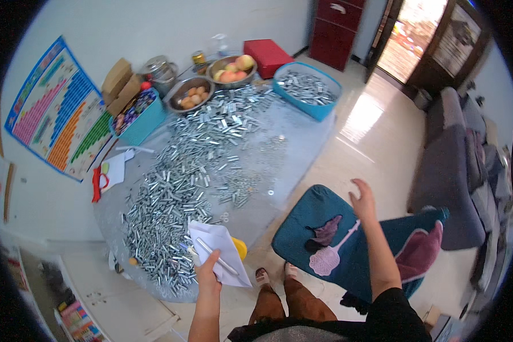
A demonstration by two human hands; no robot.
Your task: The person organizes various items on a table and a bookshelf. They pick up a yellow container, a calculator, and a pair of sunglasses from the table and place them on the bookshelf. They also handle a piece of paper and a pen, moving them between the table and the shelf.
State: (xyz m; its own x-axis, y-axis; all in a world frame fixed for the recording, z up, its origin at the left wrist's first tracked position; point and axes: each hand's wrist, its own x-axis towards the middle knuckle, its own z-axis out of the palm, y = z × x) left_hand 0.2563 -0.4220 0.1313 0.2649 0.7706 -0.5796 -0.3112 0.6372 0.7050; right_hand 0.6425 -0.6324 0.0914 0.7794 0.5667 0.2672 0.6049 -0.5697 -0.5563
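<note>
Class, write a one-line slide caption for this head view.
Left hand holds folded white paper beside a table heaped with small metal parts; right hand hovers open over a teal cushion.

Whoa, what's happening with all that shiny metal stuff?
A person stands by a table heaped with small metal tubes. Their left hand holds a folded white paper with a thin metal rod lying on it. Their right hand hangs open above a teal cushion, holding nothing.

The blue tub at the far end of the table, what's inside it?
The blue tub holds a heap of small shiny metal pieces, like the ones spread over the table. The heap covers the tub's bottom, so anything beneath stays hidden.
</note>
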